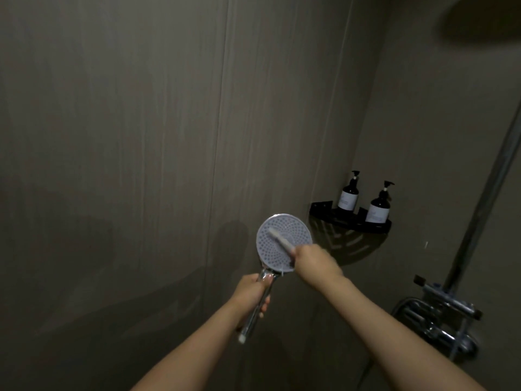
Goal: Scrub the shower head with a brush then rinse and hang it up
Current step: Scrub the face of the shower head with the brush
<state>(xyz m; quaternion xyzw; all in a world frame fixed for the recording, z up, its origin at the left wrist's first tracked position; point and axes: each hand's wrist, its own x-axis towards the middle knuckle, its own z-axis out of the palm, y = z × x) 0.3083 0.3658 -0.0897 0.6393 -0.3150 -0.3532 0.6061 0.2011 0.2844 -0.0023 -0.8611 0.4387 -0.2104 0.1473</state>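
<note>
A round shower head (272, 251) with a pale dotted face and a chrome handle is held up in front of the grey wall. My left hand (251, 294) grips the chrome handle below the face. My right hand (317, 265) holds a small white brush (280, 239), whose head lies across the middle of the shower face, touching it. The face points toward me.
A black corner shelf (352, 225) at the right carries two dark pump bottles (377, 206). A chrome riser pipe (485, 198) runs up the right wall from the mixer valve (448, 311) at lower right. A dark overhead fixture (479, 21) shows at top right.
</note>
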